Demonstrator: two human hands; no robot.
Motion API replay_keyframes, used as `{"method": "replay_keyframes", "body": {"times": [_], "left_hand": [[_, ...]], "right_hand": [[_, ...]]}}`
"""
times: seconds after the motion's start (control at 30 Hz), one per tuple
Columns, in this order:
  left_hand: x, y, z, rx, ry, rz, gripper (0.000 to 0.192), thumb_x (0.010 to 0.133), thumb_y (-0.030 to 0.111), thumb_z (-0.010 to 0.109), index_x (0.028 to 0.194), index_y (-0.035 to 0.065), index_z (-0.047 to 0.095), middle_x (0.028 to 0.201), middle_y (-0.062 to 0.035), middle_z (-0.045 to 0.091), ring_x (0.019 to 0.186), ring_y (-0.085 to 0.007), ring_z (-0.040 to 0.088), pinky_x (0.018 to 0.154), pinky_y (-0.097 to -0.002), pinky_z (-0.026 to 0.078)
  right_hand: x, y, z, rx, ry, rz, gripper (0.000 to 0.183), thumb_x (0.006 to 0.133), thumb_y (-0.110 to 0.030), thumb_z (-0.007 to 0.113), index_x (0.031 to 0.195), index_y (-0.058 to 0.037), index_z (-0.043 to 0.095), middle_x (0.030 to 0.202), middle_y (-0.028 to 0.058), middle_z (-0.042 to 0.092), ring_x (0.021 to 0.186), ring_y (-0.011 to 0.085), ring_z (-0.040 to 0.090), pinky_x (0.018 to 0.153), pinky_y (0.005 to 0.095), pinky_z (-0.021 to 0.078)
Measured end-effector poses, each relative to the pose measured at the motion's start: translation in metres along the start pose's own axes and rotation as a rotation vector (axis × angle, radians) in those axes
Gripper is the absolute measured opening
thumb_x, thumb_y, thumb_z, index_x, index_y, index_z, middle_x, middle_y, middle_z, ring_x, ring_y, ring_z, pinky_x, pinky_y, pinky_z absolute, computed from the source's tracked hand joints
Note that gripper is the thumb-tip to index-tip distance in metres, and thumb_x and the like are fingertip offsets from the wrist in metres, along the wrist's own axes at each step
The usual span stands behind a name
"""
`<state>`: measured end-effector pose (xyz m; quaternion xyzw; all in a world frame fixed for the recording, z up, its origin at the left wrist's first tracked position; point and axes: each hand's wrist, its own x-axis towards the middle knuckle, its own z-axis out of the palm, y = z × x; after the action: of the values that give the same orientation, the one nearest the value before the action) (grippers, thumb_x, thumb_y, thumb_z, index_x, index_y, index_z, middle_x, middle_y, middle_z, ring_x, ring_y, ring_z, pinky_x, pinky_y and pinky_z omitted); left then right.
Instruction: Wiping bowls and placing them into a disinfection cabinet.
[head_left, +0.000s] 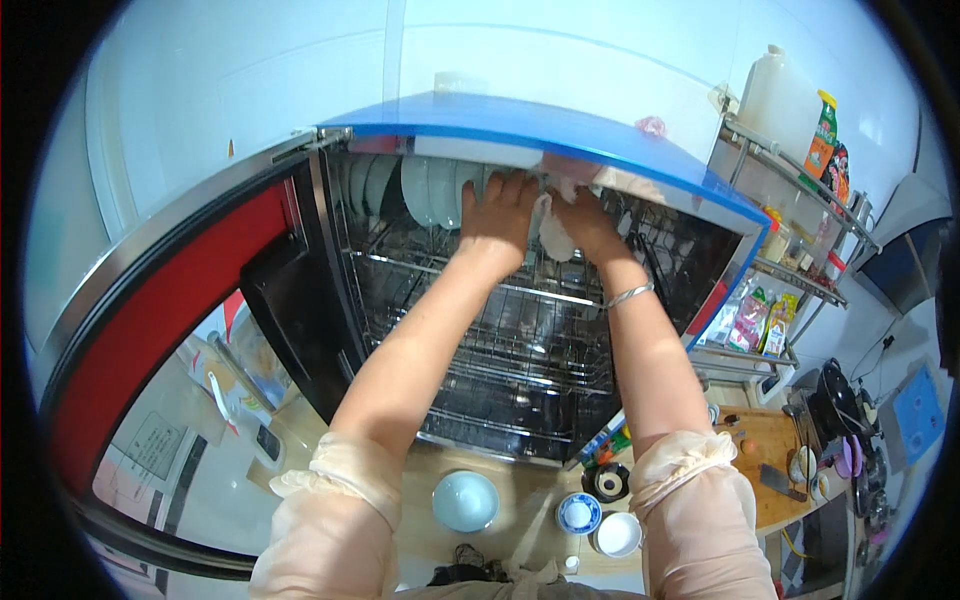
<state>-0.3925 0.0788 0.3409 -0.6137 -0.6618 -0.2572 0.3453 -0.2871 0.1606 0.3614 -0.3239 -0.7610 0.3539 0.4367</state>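
Both my hands reach into the top rack of a dish cabinet with a blue top panel (525, 124). My left hand (499, 221) touches the right end of a row of pale plates (431, 191) standing on edge; its fingertips are partly hidden, so its grip cannot be told. More pale dishes (371, 184) stand at the rack's left. Beside it, my right hand (589, 225), with a bracelet at the wrist, is at a white cloth or similar pale item (556, 236); whether it grips this is unclear. Wire racks (517, 292) lie below my hands.
The red-framed cabinet door (172, 292) stands open at left. Below the cabinet are a light blue bowl (465, 501), a blue patterned bowl (578, 514), a white bowl (618, 535) and a dark bowl (606, 482). At right are a metal shelf (802, 184) and a wooden board with a cleaver (782, 482).
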Motion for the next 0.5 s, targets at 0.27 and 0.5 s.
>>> {"method": "replay_keyframes", "body": {"times": [0.27, 0.5], "left_hand": [[-0.02, -0.01, -0.008, -0.263, 0.216, 0.029, 0.047, 0.066, 0.004, 0.051, 0.111, 0.0081, 0.043, 0.114, -0.0113, 0.044, 0.107, -0.0267, 0.039, 0.085, -0.0421, 0.031], [-0.112, -0.008, -0.047, -0.393, 0.498, -0.019, 0.024, 0.068, 0.001, 0.05, 0.091, 0.0035, 0.052, 0.095, -0.0101, 0.053, 0.093, -0.0277, 0.047, 0.081, -0.0354, 0.034]], "right_hand": [[-0.03, -0.006, -0.022, -0.248, -0.065, 0.047, 0.063, 0.073, -0.042, 0.053, 0.11, 0.008, 0.041, 0.102, 0.0243, 0.051, 0.091, 0.0291, 0.052, 0.077, 0.0337, 0.0406], [-0.102, -0.02, -0.065, 0.29, -0.165, -0.146, 0.027, 0.079, -0.022, 0.054, 0.093, 0.0015, 0.054, 0.078, 0.0051, 0.058, 0.064, 0.0098, 0.054, 0.057, 0.0239, 0.0432]]}}
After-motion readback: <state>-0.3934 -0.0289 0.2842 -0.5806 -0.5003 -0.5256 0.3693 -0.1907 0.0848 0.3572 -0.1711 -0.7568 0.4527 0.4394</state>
